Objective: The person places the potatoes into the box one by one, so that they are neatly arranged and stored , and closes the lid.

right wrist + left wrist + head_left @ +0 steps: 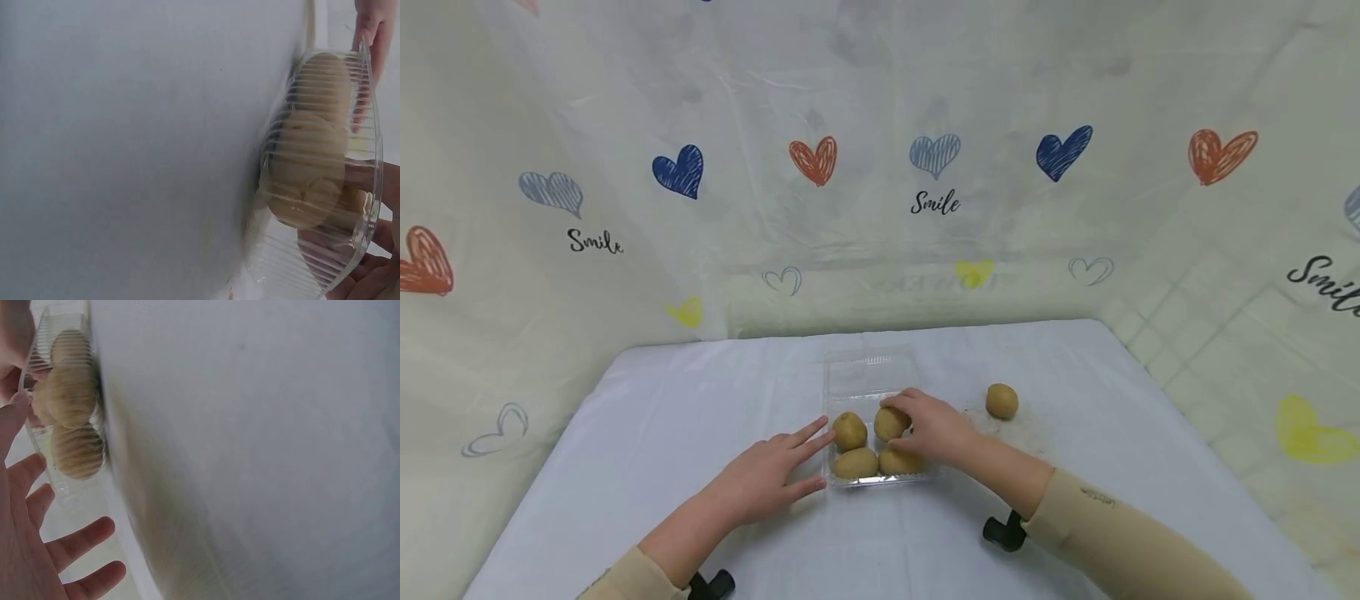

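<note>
A clear plastic box (871, 481) with its lid (870, 371) folded back holds several potatoes (856, 463). My right hand (934, 429) reaches into the box from the right and grips the back right potato (891, 423) between thumb and fingers. Against the box's left side rests my left hand (760, 479), fingers spread and fairly straight, its tips at the rim. Through the ribbed wall the potatoes (72, 397) show in the left wrist view, and likewise the potatoes (309, 156) in the right wrist view.
One loose potato (1002, 401) lies on the white-covered table (700, 400) to the right of the box, with brownish specks on the cloth near it. Behind the table hangs a pale sheet (872, 233) printed with hearts and words.
</note>
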The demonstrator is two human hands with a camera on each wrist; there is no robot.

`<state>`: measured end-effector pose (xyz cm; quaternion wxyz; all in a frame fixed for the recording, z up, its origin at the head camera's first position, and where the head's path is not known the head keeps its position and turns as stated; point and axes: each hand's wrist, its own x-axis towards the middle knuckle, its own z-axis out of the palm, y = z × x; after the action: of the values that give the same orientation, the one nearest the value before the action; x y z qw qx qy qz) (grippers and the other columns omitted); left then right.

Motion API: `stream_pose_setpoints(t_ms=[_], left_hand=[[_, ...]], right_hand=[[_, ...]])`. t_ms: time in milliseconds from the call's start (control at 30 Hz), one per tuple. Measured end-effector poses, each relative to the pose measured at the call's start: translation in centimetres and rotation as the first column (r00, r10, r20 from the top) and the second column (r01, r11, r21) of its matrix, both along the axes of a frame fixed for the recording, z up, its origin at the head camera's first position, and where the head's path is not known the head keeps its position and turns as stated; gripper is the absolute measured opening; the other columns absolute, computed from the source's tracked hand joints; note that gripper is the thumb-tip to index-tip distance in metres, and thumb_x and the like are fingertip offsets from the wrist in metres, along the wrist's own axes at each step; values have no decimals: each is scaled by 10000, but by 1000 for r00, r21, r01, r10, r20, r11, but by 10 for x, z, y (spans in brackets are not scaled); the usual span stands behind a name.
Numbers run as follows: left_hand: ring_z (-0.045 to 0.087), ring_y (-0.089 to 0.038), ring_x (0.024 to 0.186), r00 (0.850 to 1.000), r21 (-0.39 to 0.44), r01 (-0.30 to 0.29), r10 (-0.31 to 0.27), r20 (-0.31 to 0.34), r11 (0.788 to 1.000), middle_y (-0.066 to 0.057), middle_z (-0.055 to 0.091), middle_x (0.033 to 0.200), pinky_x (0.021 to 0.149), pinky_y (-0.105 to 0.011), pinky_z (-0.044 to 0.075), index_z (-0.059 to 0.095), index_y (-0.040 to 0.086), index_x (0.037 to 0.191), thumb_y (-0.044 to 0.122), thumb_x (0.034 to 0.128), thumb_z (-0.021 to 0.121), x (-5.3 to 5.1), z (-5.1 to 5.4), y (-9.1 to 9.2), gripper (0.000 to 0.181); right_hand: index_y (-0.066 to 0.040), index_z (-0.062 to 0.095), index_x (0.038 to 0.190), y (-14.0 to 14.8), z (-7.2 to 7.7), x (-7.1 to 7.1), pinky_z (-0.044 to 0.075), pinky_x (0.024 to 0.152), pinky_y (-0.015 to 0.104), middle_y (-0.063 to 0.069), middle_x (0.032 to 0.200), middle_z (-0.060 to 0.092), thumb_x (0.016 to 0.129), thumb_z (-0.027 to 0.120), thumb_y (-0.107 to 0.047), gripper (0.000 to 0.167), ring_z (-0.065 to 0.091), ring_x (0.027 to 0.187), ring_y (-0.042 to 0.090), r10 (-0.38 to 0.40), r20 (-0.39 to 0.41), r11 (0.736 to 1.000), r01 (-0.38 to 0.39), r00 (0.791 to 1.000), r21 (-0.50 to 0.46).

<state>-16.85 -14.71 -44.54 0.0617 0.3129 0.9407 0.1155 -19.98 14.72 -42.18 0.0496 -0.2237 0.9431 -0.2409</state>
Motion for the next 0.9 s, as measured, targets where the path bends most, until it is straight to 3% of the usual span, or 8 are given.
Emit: stream_pose_setpoints(t_ms=[300, 600, 900], left_hand=[[499, -254, 1311, 1000, 1, 7, -7, -5, 1000, 104, 218, 1637, 1007, -510, 441, 319, 362, 1556, 594, 962, 526, 0, -1, 0, 670], [484, -245, 1330, 1000, 7, 12, -12, -4, 1000, 107, 199, 1641, 1020, -515, 429, 299, 367, 1561, 601, 963, 518, -1, -1, 0, 678], [488, -239, 1326, 1000, 7, 12, -12, 4, 1000, 100, 195, 1643, 1022, -504, 432, 297, 364, 1562, 596, 964, 521, -1, -2, 0, 679]], right_hand=[[-77, 615, 1328, -10, -4, -6, 464, 992, 434, 97, 1290, 618, 863, 782, -228, 517, 562, 1205, 276, -7, 109, 1000, 7, 994, 3], [-66, 602, 1356, -16, -3, -4, 460, 998, 456, 139, 1308, 596, 896, 754, -214, 506, 553, 1214, 303, -38, 167, 999, 35, 985, 22], [-72, 644, 1316, -20, -3, 1, 498, 946, 433, 140, 1293, 592, 912, 731, -231, 443, 590, 1148, 287, -79, 107, 996, 75, 991, 46]])
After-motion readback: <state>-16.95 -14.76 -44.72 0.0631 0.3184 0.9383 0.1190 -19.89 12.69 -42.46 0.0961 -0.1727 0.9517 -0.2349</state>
